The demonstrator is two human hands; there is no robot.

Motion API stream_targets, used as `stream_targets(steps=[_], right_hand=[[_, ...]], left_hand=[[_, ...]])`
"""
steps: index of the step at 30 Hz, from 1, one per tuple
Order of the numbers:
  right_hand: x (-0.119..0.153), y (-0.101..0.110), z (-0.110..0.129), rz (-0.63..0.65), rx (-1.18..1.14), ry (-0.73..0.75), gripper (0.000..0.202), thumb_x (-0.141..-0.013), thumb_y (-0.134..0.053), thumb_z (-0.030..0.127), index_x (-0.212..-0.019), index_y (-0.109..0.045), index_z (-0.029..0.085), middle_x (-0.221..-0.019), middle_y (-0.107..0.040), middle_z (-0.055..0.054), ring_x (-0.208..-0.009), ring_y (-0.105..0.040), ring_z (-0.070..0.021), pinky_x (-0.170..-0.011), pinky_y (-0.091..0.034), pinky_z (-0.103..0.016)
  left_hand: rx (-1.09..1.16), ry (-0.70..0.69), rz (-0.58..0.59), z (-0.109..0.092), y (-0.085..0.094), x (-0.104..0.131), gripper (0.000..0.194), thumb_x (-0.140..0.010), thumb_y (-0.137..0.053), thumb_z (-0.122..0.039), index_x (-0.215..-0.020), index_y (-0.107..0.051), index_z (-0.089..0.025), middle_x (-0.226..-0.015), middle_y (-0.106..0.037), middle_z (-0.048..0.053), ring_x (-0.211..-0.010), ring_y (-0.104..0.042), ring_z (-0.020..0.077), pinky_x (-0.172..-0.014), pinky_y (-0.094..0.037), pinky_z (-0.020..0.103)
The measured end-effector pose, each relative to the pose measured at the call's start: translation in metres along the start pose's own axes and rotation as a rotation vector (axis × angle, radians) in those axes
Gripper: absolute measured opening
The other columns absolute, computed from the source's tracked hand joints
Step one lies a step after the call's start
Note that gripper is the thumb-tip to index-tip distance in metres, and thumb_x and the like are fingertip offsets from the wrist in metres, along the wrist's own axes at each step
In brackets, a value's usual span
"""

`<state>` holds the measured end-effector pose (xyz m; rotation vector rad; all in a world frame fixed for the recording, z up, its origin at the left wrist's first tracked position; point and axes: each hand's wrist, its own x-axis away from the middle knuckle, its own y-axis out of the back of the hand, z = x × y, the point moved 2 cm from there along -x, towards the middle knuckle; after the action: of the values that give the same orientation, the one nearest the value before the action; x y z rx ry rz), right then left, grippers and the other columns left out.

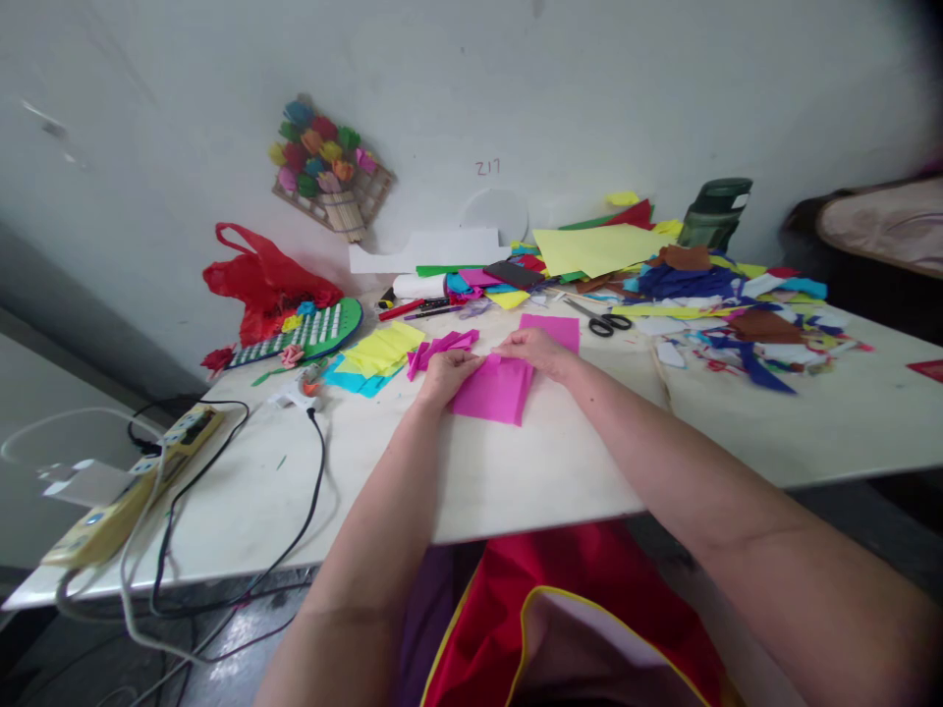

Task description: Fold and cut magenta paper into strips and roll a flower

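A square of pink crepe paper [490,395] hangs between my two hands over the white table. My left hand [452,375] pinches its upper left edge, fingers closed. Its upper edge, which looks gathered or folded, is in the closed fingertips of my right hand [531,351]. Behind my right hand lies another flat pink sheet [564,332]. Crumpled pink paper pieces [442,349] rest just beyond my left hand. Farther left are yellow paper squares [383,351] on top of blue paper [360,381].
Black-handled scissors [608,322] lie beyond my right hand. Heaped paper scraps [737,304] and a green bottle [714,213] stand right. A glue gun [304,388] with a black cable, a power strip [139,486], a red plastic bag [265,280] and a green board [324,329] are left.
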<state>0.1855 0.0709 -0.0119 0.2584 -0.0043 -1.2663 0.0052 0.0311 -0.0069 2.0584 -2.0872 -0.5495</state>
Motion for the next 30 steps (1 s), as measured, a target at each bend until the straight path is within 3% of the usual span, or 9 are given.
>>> stream_targets(steps=[7, 13, 17, 24, 30], right_hand=[[-0.001, -0.001, -0.001, -0.044, -0.010, 0.019, 0.022, -0.054, -0.076, 0.031, -0.061, -0.066, 0.013, -0.057, -0.062, -0.001, -0.054, -0.053, -0.0108, -0.051, -0.042, -0.023], [-0.002, -0.002, -0.002, -0.034, -0.002, 0.048, 0.018, -0.055, -0.074, 0.030, -0.061, -0.065, 0.015, -0.060, -0.062, 0.000, -0.057, -0.055, -0.0123, -0.057, -0.044, -0.025], [0.000, -0.005, 0.002, 0.000, 0.042, 0.106, 0.017, -0.056, -0.071, 0.030, -0.061, -0.065, 0.015, -0.062, -0.063, 0.000, -0.060, -0.057, -0.0129, -0.060, -0.045, -0.025], [0.003, -0.009, 0.007, 0.031, 0.125, 0.217, 0.014, -0.059, -0.067, 0.030, -0.061, -0.066, 0.016, -0.062, -0.065, -0.001, -0.061, -0.057, -0.0135, -0.061, -0.044, -0.025], [0.006, -0.011, 0.013, 0.039, 0.126, 0.218, 0.015, -0.059, -0.069, 0.031, -0.059, -0.066, 0.016, -0.062, -0.065, -0.001, -0.062, -0.057, -0.0138, -0.061, -0.044, -0.025]], left_hand=[[-0.011, -0.024, 0.030, -0.001, -0.003, 0.001, 0.034, -0.062, -0.071, -0.045, -0.079, -0.071, -0.015, -0.076, -0.069, 0.004, -0.066, -0.059, 0.0139, -0.056, -0.044, 0.022], [0.007, -0.041, 0.119, -0.005, 0.000, 0.006, 0.041, -0.065, -0.069, -0.048, -0.090, -0.072, -0.015, -0.081, -0.069, 0.005, -0.069, -0.060, 0.0146, -0.055, -0.043, 0.021], [-0.020, -0.026, 0.176, -0.008, 0.003, 0.008, 0.043, -0.069, -0.063, -0.053, -0.083, -0.071, -0.013, -0.069, -0.065, 0.004, -0.058, -0.054, 0.0120, -0.047, -0.035, 0.021], [0.104, -0.013, 0.274, -0.006, -0.001, 0.006, 0.039, -0.065, -0.069, -0.046, -0.082, -0.068, -0.011, -0.072, -0.065, 0.004, -0.063, -0.056, 0.0117, -0.054, -0.039, 0.022], [0.105, -0.020, 0.257, -0.001, -0.002, 0.002, 0.035, -0.062, -0.072, -0.044, -0.070, -0.064, -0.011, -0.064, -0.060, 0.002, -0.055, -0.050, 0.0092, -0.049, -0.034, 0.021]])
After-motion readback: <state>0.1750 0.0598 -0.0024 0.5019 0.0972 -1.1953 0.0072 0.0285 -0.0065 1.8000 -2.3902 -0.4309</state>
